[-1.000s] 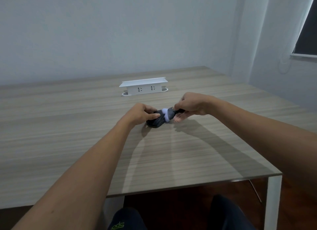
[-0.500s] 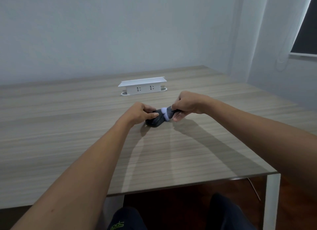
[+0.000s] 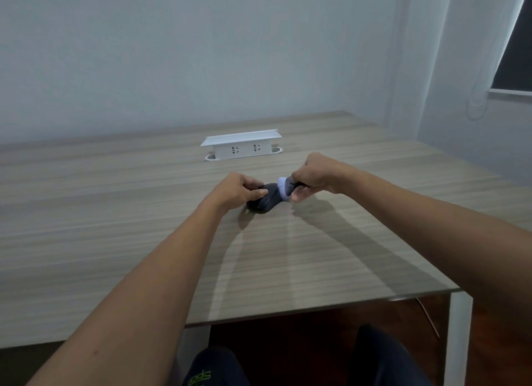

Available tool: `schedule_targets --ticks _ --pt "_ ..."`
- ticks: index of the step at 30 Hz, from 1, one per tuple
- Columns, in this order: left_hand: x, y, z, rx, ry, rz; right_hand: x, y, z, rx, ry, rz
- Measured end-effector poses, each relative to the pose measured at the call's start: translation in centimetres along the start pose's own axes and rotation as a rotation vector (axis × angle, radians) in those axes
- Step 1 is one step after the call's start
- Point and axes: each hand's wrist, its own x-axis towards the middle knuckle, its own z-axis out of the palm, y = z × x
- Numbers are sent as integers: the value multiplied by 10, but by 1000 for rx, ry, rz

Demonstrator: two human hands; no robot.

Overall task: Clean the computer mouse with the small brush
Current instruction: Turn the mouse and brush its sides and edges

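A dark computer mouse (image 3: 263,203) lies on the wooden table (image 3: 115,213) near its middle. My left hand (image 3: 239,191) grips the mouse from the left, thumb and fingers over its far end. My right hand (image 3: 312,174) is closed on a small brush (image 3: 285,188) with a dark handle and pale bristles. The bristles rest on the mouse's right end. Most of the brush handle is hidden inside my fist.
A white socket box (image 3: 241,147) stands on the table behind the hands. The table's front edge and a white leg (image 3: 457,334) are at the lower right. My knees (image 3: 213,368) show below the edge. A window (image 3: 515,46) is on the right wall.
The brush has slid slightly right and up along the mouse's right end. My left hand keeps the mouse in place.
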Motion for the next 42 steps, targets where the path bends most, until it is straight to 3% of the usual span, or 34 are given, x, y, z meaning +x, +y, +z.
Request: schedule_targets --ticks 3,9,18,25,35,42 --pt "0 -1 1 -12 5 4 0 2 3 -8 3 6" --pt "-2 1 -1 -14 -3 29 -13 -2 11 30 -196 36" --pt "-1 0 0 -12 6 11 0 0 4 -4 11 17" --pt "-2 -1 1 -28 -6 52 -8 -2 17 58 -186 33" --pt "-4 1 2 -33 8 17 13 6 0 -1 51 7" --pt "-1 -1 1 -46 1 49 2 3 13 -33 -141 -38"
